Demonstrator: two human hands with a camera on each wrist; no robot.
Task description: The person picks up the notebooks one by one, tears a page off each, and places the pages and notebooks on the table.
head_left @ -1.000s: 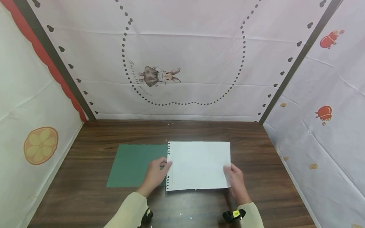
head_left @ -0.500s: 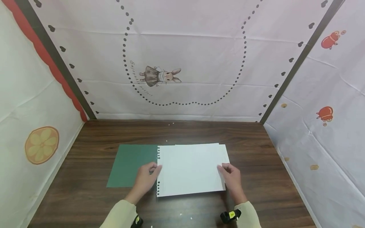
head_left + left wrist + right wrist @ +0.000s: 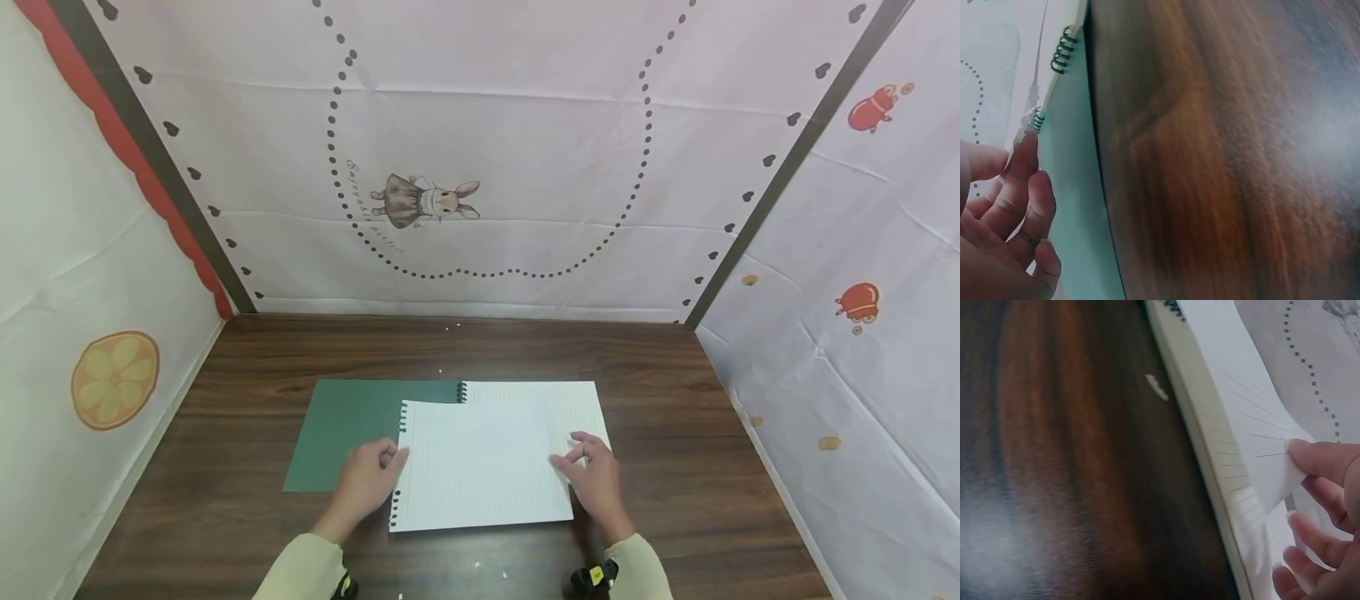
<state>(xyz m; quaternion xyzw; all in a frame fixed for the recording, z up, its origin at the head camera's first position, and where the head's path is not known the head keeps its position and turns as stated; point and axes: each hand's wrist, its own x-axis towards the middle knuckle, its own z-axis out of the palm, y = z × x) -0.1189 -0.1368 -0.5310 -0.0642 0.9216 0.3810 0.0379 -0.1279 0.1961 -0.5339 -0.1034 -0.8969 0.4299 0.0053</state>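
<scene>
Both hands are pinching one loose sheet [image 3: 480, 467] — the left hand [image 3: 363, 486] has thumb and fingertips clamped on its torn, perforated edge, left of centre in the head view, and the right hand [image 3: 592, 479] nips the opposite edge between thumb and forefinger, other fingers fanned. The right wrist view shows that pinch plainly: the paper [image 3: 1254, 425] creases and lifts at the fingertips [image 3: 1310, 456]. The sheet looks fully free of the spiral binding [image 3: 1063, 50], sitting skewed toward the bottom of the frame, overlapping the open notebook [image 3: 570, 400] and its folded-back green cover [image 3: 345, 425]. So the tearing-out seems done; what is left, by my reading, is carrying the page clear and setting it down.

Count: one loose sheet, one notebook, one green cover, two hands. A few tiny white paper scraps [image 3: 504, 574] dot the brown wooden table [image 3: 675, 517] — I make out roughly five, though some are too small to be sure of.
</scene>
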